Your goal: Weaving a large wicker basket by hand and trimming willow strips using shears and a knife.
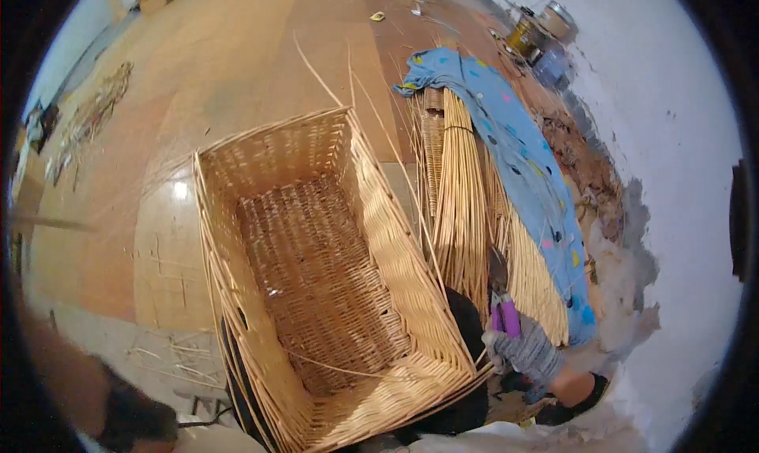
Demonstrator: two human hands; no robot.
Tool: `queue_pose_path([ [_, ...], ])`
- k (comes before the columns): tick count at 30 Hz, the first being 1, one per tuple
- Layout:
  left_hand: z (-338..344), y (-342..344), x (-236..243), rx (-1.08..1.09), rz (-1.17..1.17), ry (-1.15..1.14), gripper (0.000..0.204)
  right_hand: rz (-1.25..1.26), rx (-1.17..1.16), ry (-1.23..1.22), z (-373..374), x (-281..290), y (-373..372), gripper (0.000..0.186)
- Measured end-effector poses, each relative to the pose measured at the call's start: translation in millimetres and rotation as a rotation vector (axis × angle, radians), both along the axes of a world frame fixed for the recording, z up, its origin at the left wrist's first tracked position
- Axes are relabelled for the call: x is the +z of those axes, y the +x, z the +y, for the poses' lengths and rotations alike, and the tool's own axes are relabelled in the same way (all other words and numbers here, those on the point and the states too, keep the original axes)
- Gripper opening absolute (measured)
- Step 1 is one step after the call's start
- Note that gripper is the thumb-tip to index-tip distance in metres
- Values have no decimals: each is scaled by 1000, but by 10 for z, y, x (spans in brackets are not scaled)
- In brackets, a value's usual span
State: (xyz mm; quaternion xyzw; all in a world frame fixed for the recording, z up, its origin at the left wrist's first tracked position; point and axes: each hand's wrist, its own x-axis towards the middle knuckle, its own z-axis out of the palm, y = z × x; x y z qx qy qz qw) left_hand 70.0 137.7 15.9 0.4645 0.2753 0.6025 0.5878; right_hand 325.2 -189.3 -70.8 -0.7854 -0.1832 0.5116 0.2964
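A large rectangular woven wicker basket (316,247) stands before me, its inside facing up. Its rods are pale on the walls and browner on the bottom. Loose rod ends stick out past its far corner, and one thin rod crosses the inside near the close end. My right hand (528,354), in a grey knitted glove, is closed around purple-handled pruning shears (506,317) beside the basket's near right corner. Their dark blades point away from me. At the lower left my left arm (75,366) shows as a blur with a dark cuff; its fingers are lost at the dark rim.
Bundled wicker rods (458,192) lie right of the basket, partly covered by a blue patterned cloth (518,145). A white wall (672,152) runs along the right. Rod scraps (178,358) litter the floor at left. Tins and containers (541,38) stand at the far right.
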Motion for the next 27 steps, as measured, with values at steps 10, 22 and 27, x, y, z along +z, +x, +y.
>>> queue_pose_path([
  [10,380,1865,-1174,-161,1244,-20,50,-478,473,121,43,-821,-114,78],
  [22,-762,2095,626,288,1347,948,29,-402,-12,617,-129,-644,-699,54],
  [27,-1859,1333,2107,652,797,1354,32,-949,-126,1220,904,-217,-611,52],
])
